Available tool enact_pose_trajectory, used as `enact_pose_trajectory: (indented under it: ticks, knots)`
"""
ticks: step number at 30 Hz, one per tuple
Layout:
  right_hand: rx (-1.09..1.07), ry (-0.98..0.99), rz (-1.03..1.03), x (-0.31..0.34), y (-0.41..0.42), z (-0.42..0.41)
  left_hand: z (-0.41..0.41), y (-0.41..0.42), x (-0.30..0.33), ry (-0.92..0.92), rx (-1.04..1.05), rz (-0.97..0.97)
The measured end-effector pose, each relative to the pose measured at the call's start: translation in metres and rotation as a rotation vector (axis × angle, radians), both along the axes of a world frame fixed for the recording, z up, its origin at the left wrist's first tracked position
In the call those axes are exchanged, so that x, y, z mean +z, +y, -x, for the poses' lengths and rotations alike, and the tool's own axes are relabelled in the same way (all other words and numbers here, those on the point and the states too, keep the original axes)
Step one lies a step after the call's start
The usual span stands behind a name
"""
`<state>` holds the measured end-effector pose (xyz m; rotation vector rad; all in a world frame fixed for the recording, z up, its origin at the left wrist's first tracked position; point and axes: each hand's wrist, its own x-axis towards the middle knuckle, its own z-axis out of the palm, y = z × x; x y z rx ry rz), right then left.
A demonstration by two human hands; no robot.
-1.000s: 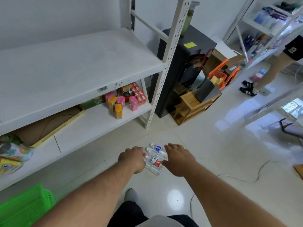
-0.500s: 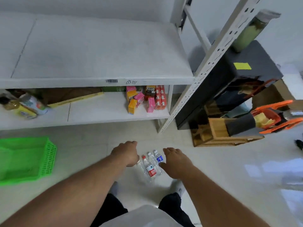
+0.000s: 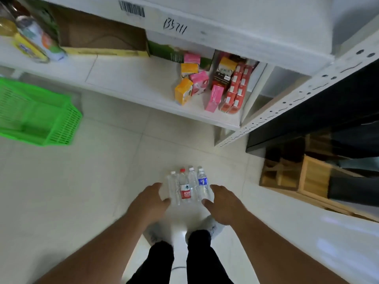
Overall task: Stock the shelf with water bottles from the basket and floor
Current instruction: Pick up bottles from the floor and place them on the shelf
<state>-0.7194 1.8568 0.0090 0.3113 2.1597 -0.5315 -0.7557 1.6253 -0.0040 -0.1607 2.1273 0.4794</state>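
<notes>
Several small water bottles lie side by side on the floor just ahead of my feet, caps pointing away from me. One carries a red label (image 3: 185,191), one a blue label (image 3: 202,182), and the others are plain clear (image 3: 173,186). My left hand (image 3: 150,199) is against the left side of the row and my right hand (image 3: 222,203) against the right side, fingers fairly straight. The white shelf (image 3: 131,85) stands beyond them. A green basket (image 3: 41,117) sits on the floor at the left and looks empty.
Juice cartons (image 3: 194,85) and red boxes (image 3: 235,93) fill the lower shelf's right end, with a cardboard box (image 3: 98,35) and bottles (image 3: 30,37) further left. The shelf's upright post (image 3: 291,97), a black cabinet (image 3: 328,111) and a wooden crate (image 3: 307,175) stand at the right.
My view has dropped lower and closer to the floor. Both hands have stayed on either side of the bottles, which now lie in a neat row pointing away from me.
</notes>
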Motion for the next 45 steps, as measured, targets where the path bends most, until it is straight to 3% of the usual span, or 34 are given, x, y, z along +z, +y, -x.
enact_pose_trajectory:
  ticks: [5,10,16,22,27,33,36,38,41,45]
  knots:
    - [-0.18,-0.066,0.081,-0.176,-0.022,0.015,-0.018,-0.006,-0.164,-0.072,0.203,-0.061]
    - [-0.164,-0.074,0.081,-0.376,-0.043,0.023,-0.039,-0.015,-0.36,-0.105,0.311,-0.048]
    - [-0.093,0.028,-0.001,-0.502,-0.058,0.016,-0.065,-0.011,-0.508,-0.084,0.399,-0.04]
    - [-0.152,0.136,-0.099,-0.534,-0.076,0.004,-0.082,-0.006,-0.558,-0.093,0.508,-0.07]
    - [-0.265,0.148,0.001,-0.538,-0.085,0.007,-0.082,-0.013,-0.562,-0.071,0.566,-0.053]
    - [-0.328,0.206,-0.104,-0.55,-0.088,0.026,-0.075,-0.017,-0.57,-0.083,0.607,-0.07]
    - [-0.383,0.19,-0.046,-0.558,-0.089,0.031,-0.07,-0.012,-0.572,-0.089,0.618,-0.096]
    - [-0.374,0.199,-0.007,-0.561,-0.09,0.031,-0.069,-0.01,-0.572,-0.085,0.636,-0.106]
    - [-0.329,0.253,-0.107,-0.561,-0.09,0.029,-0.069,-0.011,-0.574,-0.085,0.655,-0.114]
    - [-0.18,0.136,-0.166,-0.566,-0.09,0.028,-0.068,-0.013,-0.575,-0.09,0.676,-0.113]
